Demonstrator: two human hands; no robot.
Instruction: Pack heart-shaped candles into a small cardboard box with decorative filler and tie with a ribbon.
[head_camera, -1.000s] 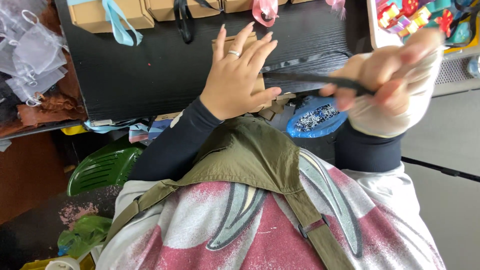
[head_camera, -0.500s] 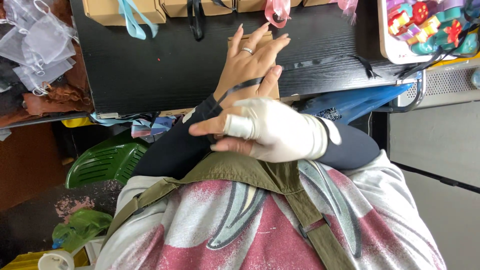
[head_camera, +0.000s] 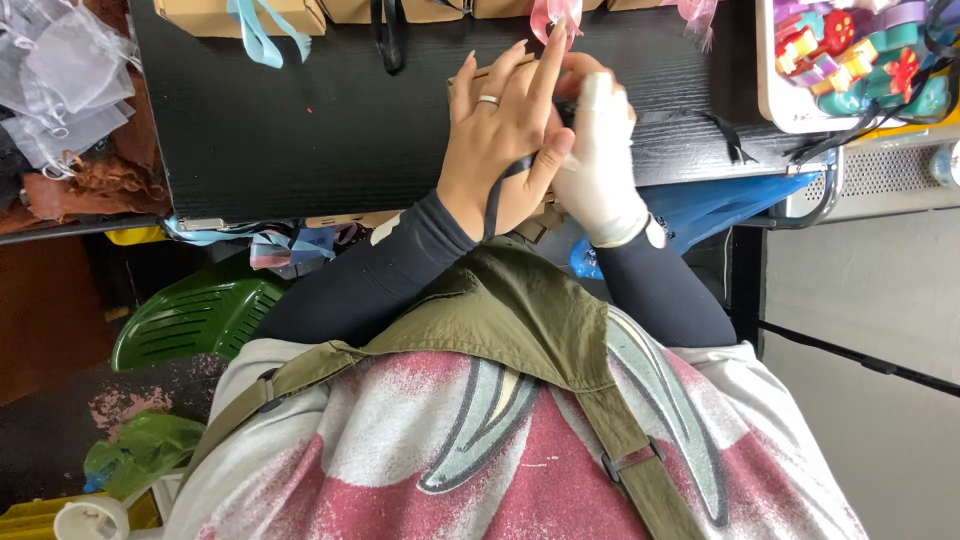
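Under the left hand, spread flat, lies a box on the desk; a black ribbon crosses it, and the gloved right hand pinches this ribbon.

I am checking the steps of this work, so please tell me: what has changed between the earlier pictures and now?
The right hand in the white glove moved from the right side, where it held a dark, thin tool, to the middle beside the bare left hand with a silver ring. The tool is no longer visible. A thin black ribbon now lies over the left hand. The left hand stayed flat on the brown cardboard box on the black wooden table.
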